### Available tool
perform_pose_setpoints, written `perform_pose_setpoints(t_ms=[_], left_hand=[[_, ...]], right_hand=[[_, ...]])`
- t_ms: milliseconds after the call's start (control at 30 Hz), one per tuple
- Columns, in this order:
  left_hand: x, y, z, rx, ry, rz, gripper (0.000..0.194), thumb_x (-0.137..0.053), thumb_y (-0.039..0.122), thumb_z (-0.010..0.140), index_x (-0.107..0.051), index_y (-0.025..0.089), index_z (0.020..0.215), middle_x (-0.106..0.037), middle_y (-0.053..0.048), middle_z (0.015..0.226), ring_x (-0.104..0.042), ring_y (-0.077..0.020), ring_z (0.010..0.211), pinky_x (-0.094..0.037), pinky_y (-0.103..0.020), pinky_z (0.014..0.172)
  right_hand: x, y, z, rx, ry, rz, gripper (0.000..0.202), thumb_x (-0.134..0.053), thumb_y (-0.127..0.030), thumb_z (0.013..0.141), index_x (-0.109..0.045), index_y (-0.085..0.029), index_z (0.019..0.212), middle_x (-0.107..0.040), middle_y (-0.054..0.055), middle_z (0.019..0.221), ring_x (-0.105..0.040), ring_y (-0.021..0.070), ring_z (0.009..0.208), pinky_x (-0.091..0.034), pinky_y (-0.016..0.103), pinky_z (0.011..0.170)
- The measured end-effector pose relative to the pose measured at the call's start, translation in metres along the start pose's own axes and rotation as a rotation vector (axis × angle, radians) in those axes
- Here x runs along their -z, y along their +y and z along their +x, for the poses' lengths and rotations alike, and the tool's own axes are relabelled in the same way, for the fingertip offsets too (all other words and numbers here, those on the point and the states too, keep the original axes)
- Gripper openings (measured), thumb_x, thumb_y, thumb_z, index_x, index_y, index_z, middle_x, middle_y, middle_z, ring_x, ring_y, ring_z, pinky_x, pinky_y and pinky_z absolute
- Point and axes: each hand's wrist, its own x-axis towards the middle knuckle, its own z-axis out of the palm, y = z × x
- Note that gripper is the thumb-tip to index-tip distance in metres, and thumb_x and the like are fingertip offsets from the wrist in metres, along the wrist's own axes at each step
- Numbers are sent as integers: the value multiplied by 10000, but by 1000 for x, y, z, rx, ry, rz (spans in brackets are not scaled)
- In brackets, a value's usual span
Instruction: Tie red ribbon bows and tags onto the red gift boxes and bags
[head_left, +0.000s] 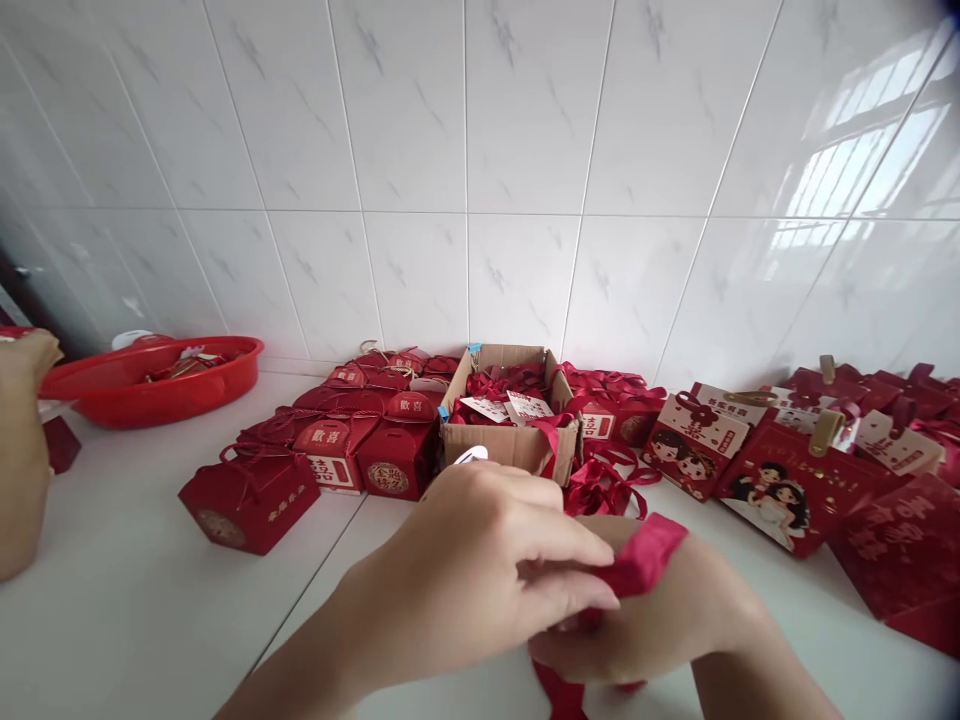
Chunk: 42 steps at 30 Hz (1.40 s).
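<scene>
As the head view shows, the left hand [480, 560] pinches a crimson satin ribbon [651, 552] between thumb and fingers, over the right hand [660, 615] (its grip is hidden, so its hold cannot be told). That ribbon seems unfinished; closed gift boxes [259, 500] look done, while loose ribbons [596, 488] remain beside the cardboard carton [491, 440].

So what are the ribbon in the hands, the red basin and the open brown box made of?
The ribbon is probably satin-like cloth: smooth, softly shiny and folding over. The basin looks like plastic: glossy, with a rounded rim. The box seems to be cardboard: dull brown, with thin walls.
</scene>
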Motion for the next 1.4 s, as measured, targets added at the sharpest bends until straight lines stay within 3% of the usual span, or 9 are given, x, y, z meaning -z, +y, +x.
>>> perform_pose_setpoints(t_ms=[100, 267, 433, 533, 667, 800, 933, 1133, 1400], left_hand=[[3, -3, 0, 27, 99, -41, 148, -611, 232, 888, -725, 227, 795, -583, 42, 597, -497, -81, 561, -394, -228, 602], [8, -13, -2, 135, 231, 39, 108, -610, 208, 854, -645, 210, 753, -413, 75, 518, -395, -68, 493, -340, -206, 505], [9, -16, -2, 113, 232, 26, 142, -614, 184, 844, -558, 209, 717, -345, 87, 547, -354, -52, 497, -321, -185, 500], [9, -15, -3, 134, 203, 25, 173, -607, 189, 845, -525, 209, 694, -337, 81, 563, -378, -54, 517, -326, -189, 505], [11, -15, -3, 184, 172, 9, 154, -584, 183, 849, -512, 219, 717, -402, 76, 597, -480, -61, 582, -372, -186, 541], [12, -17, 0, 182, 164, -27, 126, -585, 183, 854, -522, 217, 750, -585, 77, 779, -550, -53, 705, -422, -166, 635], [11, -21, 2, 212, 143, -21, 131, -590, 192, 852, -517, 219, 747, -621, 96, 756, -562, -54, 701, -423, -170, 632], [11, -21, 2, 257, 96, -23, 153, -565, 213, 869, -500, 215, 730, -606, 107, 712, -513, -39, 603, -389, -165, 553], [11, -20, 1, 287, -6, 58, 153, -565, 225, 846, -487, 210, 715, -564, 104, 666, -418, -35, 494, -320, -188, 480]], right_hand=[[10, 2, -1, 50, 71, 110, 116, -650, -295, 769, -700, -206, 825, -712, 32, 889, -665, 181, 808, -516, 245, 656], [33, 3, -2, 79, 176, 542, 315, -673, -344, 844, -647, -246, 1143, -655, 44, 1167, -633, 185, 1017, -507, 305, 916], [32, 8, 3, 42, 597, 821, 207, -540, -374, 945, -680, -223, 933, -668, 27, 833, -618, 135, 779, -523, 246, 752], [32, 13, 3, 19, 744, 896, 244, -569, -380, 930, -662, -208, 783, -607, -1, 683, -537, 95, 620, -475, 199, 611], [36, 17, 0, 35, 883, 1042, 122, -697, -309, 841, -676, -212, 771, -622, -10, 669, -542, 86, 625, -466, 181, 604], [39, 16, 2, 71, 825, 1326, 75, -720, -240, 791, -683, -189, 748, -605, -27, 642, -463, 35, 498, -420, 128, 476], [41, 18, 7, 79, 731, 1602, 38, -701, -158, 752, -673, -147, 730, -655, -19, 756, -370, -12, 432, -360, 90, 380], [45, 27, 9, 87, 810, 1843, 164, -708, -40, 671, -602, -163, 699, -611, -53, 704, -442, -20, 472, -408, 61, 415], [50, 27, 11, 127, 937, 1855, 203, -708, -31, 681, -571, -176, 724, -645, -63, 728, -486, -28, 457, -439, 60, 414]])
